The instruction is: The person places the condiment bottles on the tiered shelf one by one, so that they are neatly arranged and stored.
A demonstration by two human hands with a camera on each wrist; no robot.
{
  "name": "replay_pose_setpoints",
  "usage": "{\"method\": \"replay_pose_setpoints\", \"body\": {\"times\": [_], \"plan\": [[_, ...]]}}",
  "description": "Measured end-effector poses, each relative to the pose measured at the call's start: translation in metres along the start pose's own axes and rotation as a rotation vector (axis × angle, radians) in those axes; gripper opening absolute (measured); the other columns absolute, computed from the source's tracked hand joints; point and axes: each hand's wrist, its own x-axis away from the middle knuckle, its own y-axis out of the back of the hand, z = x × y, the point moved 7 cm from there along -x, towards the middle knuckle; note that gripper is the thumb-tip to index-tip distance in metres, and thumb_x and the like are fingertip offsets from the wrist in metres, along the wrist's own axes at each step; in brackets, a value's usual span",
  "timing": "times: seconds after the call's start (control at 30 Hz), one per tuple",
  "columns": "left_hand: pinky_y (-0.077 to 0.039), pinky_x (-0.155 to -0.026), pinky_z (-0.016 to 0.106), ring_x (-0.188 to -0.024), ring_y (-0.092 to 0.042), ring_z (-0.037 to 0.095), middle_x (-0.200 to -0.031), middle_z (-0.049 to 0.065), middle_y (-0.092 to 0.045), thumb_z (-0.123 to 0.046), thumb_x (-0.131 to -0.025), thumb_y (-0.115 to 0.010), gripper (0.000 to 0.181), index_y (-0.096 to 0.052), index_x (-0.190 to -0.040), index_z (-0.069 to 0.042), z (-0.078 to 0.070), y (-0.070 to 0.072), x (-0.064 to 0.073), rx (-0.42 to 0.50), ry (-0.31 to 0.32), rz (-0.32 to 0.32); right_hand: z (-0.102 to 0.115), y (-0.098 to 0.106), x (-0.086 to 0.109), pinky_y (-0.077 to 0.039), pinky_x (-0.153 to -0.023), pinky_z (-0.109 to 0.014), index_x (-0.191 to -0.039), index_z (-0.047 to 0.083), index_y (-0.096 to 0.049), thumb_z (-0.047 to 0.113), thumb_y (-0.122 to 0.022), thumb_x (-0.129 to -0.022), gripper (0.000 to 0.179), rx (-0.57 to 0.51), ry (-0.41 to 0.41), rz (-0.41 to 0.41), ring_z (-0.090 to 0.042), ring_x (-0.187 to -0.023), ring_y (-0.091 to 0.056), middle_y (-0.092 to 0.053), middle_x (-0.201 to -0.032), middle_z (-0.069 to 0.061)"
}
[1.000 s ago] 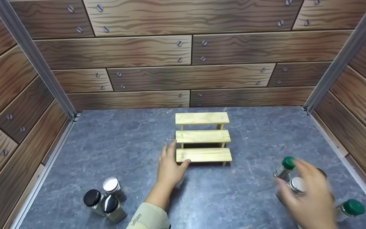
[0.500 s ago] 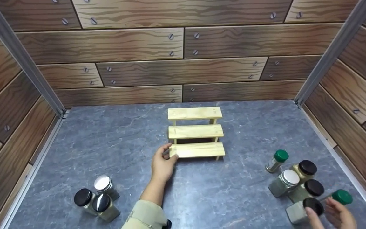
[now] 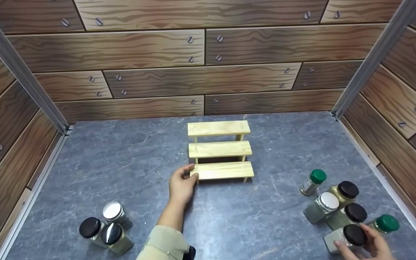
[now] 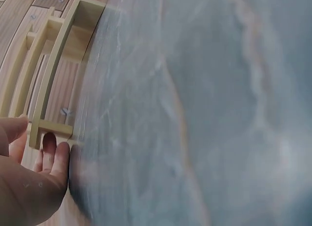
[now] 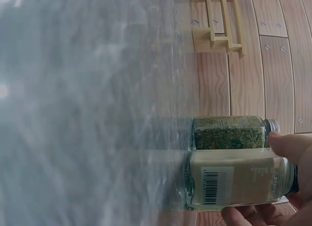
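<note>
A light wooden three-step rack [image 3: 220, 170] stands on the grey marbled table. My left hand [image 3: 182, 185] holds the left end of its lowest step. The left wrist view shows the thumb above the board [image 4: 56, 60] and fingers curled below its end. At the lower right, my right hand [image 3: 372, 247] grips a square glass spice jar [image 3: 332, 241] with a black lid, thumb on one side and fingers on the other. In the right wrist view this jar [image 5: 229, 179] holds pale powder and bears a barcode label. A jar of green herbs [image 5: 229, 133] stands beside it.
Around the right hand are a green-capped shaker [image 3: 310, 185], a white-lidded jar [image 3: 318, 209], black-lidded jars [image 3: 341, 195] and another green-capped shaker [image 3: 386, 224]. Three more jars [image 3: 116, 238] cluster at front left. Wood-patterned walls [image 3: 150, 50] with metal corner posts enclose the table.
My right hand has moved from over the jars toward the front and closed on the black-lidded jar. My left hand has taken the lowest step's end between thumb and fingers. The head view has shifted.
</note>
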Motion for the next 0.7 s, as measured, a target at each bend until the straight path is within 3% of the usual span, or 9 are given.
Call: {"method": "replay_pose_setpoints", "body": {"times": [0.07,0.17,0.23,0.37,0.6,0.7], "plan": [[-0.058,-0.071,0.023,-0.088,-0.068,0.019,-0.114,0.02,-0.072,0.006,-0.091,-0.074,0.032,-0.072,-0.122,0.008,0.001,-0.001,-0.001,0.015,0.012,0.015,-0.005,-0.001,0.001,-0.043,-0.064,-0.002,-0.124,0.01,-0.061,-0.009,-0.088,-0.075,0.059,0.005,-0.029,0.025,0.014,-0.085,-0.048,-0.055,-0.109,0.011],[-0.058,-0.069,0.022,-0.085,-0.066,0.015,-0.114,0.022,-0.072,0.007,-0.091,-0.073,0.032,-0.072,-0.122,0.01,0.003,-0.001,-0.002,0.041,0.026,0.029,-0.008,-0.003,0.002,-0.042,-0.065,-0.002,-0.132,-0.009,-0.053,-0.009,-0.088,-0.075,0.066,0.038,-0.05,0.067,0.015,-0.086,-0.043,-0.055,-0.117,-0.007],[-0.058,-0.069,0.022,-0.086,-0.065,0.015,-0.117,0.024,-0.072,0.007,-0.091,-0.074,0.033,-0.071,-0.123,0.011,0.004,-0.001,-0.002,0.059,0.035,0.035,-0.011,-0.004,0.002,-0.042,-0.063,-0.002,-0.134,-0.011,-0.049,-0.007,-0.088,-0.077,0.07,0.055,-0.075,0.098,0.016,-0.086,-0.041,-0.054,-0.122,-0.016],[-0.058,-0.072,0.022,-0.092,-0.066,0.019,-0.125,0.025,-0.071,0.007,-0.091,-0.075,0.034,-0.071,-0.124,0.012,0.006,-0.001,-0.002,0.082,0.051,0.042,-0.015,-0.005,0.002,-0.042,-0.061,-0.003,-0.137,-0.011,-0.047,-0.004,-0.088,-0.079,0.071,0.061,-0.104,0.128,0.019,-0.085,-0.04,-0.055,-0.123,-0.018],[-0.058,-0.074,0.022,-0.098,-0.065,0.021,-0.124,0.025,-0.071,0.007,-0.092,-0.074,0.035,-0.07,-0.126,0.011,0.008,-0.001,-0.003,0.099,0.086,0.056,-0.026,-0.005,0.0,-0.049,-0.065,-0.005,-0.118,0.009,-0.058,-0.007,-0.089,-0.077,0.054,-0.022,-0.151,0.105,0.014,-0.081,-0.054,-0.057,-0.091,0.024],[-0.059,-0.074,0.023,-0.096,-0.065,0.02,-0.121,0.026,-0.071,0.008,-0.092,-0.073,0.036,-0.069,-0.127,0.012,0.01,-0.001,-0.003,0.114,0.092,0.066,-0.024,-0.005,0.001,-0.05,-0.066,-0.006,-0.117,0.011,-0.059,-0.007,-0.088,-0.078,0.052,-0.036,-0.164,0.113,0.012,-0.08,-0.057,-0.057,-0.085,0.029]]}}
